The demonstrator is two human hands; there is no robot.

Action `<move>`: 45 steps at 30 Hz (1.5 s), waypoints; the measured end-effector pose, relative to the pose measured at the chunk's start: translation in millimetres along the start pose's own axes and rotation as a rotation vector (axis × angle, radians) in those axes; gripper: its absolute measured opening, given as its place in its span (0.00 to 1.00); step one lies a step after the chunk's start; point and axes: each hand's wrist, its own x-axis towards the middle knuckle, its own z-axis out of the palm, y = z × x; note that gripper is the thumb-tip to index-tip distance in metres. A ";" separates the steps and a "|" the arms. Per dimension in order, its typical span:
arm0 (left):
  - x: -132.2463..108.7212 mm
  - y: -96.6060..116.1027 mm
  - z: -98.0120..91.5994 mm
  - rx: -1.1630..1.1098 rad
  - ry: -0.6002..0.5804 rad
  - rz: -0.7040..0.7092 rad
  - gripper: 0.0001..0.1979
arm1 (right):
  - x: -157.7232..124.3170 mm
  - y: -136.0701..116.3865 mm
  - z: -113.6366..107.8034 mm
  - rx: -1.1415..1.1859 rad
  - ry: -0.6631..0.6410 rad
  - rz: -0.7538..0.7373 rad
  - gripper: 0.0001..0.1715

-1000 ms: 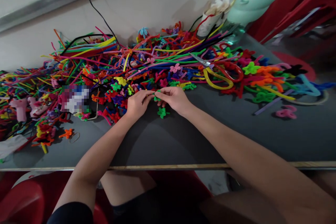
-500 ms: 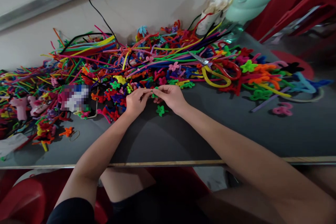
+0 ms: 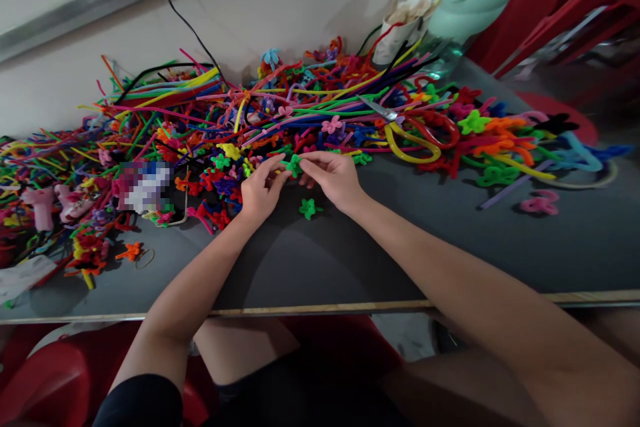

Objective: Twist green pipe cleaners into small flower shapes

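Observation:
Between my two hands is a small green pipe-cleaner flower [image 3: 293, 165], raised above the table's dark top. My left hand [image 3: 261, 190] pinches its left side with thumb and forefinger. From the right, my right hand [image 3: 336, 179] grips it between thumb and fingers. Another green pipe-cleaner flower [image 3: 309, 209] lies on the table just below the hands. Behind them spreads a dense heap of coloured pipe cleaners [image 3: 300, 101] and finished flowers.
Scissors [image 3: 413, 143] with yellow and red handles rest on the heap's right side. A pink pipe-cleaner piece [image 3: 540, 203] lies on the table [image 3: 450, 240] farther right. At the back stand a white cup [image 3: 391, 41] and a pale green bottle [image 3: 463, 10].
The green flower between my fingers now shows its petals, where before it was mostly hidden. My hands have opened slightly apart around it.

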 end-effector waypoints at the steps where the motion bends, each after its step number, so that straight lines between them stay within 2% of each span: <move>1: -0.2 1.5 -0.5 0.001 -0.020 -0.006 0.18 | -0.2 -0.4 -0.4 -0.013 0.013 -0.021 0.18; 3: 0.0 3.6 -1.3 0.008 -0.071 -0.022 0.22 | -0.6 -1.6 -1.2 -0.032 0.032 -0.051 0.18; 6: 0.7 4.3 -0.1 -0.023 -0.104 -0.093 0.18 | -1.2 -3.3 -2.2 -0.049 0.015 -0.051 0.19; 9: 0.8 5.2 4.7 -0.201 -0.103 -0.302 0.12 | -0.8 -2.5 -3.9 -0.057 0.013 -0.030 0.22; 14: 3.5 13.7 7.8 -0.639 -0.059 -0.677 0.14 | 3.1 3.7 -7.1 -0.096 0.068 -0.002 0.24; 15: 5.2 15.8 5.8 -0.744 -0.087 -0.750 0.15 | 3.9 4.5 -7.4 -0.105 0.074 0.000 0.24; 17: 9.4 19.0 -0.7 -0.959 -0.219 -0.896 0.18 | 4.9 5.1 -7.3 -0.123 0.084 -0.004 0.25; 19: 13.9 20.9 -8.4 -1.098 -0.330 -0.954 0.25 | 5.3 4.4 -6.7 -0.134 0.086 -0.012 0.26; 22: 18.7 21.9 -17.0 -1.125 -0.405 -0.861 0.31 | 5.5 2.7 -6.4 -0.135 0.076 -0.014 0.27; 29: 16.4 24.1 -13.3 -0.843 -0.486 -0.524 0.33 | 5.2 2.5 -6.8 -0.190 0.097 -0.019 0.26; 35: 13.3 18.6 -8.7 -0.750 -0.454 -0.453 0.33 | 1.5 3.2 -4.3 -0.202 0.079 -0.050 0.23; 38: 6.5 10.2 -1.3 -0.763 -0.444 -0.415 0.28 | -0.7 2.7 -3.9 -0.213 0.039 -0.054 0.21; 40: -1.1 5.5 5.9 -0.687 -0.393 -0.355 0.23 | -1.7 1.5 -4.7 -0.248 0.021 -0.079 0.21; 43: -11.9 1.2 14.5 -0.480 -0.361 -0.221 0.28 | -2.3 -0.5 -7.1 -0.357 0.027 -0.147 0.20; 45: -15.1 -1.2 16.8 -0.424 -0.346 -0.150 0.28 | -2.2 -0.7 -8.4 -0.403 0.027 -0.173 0.19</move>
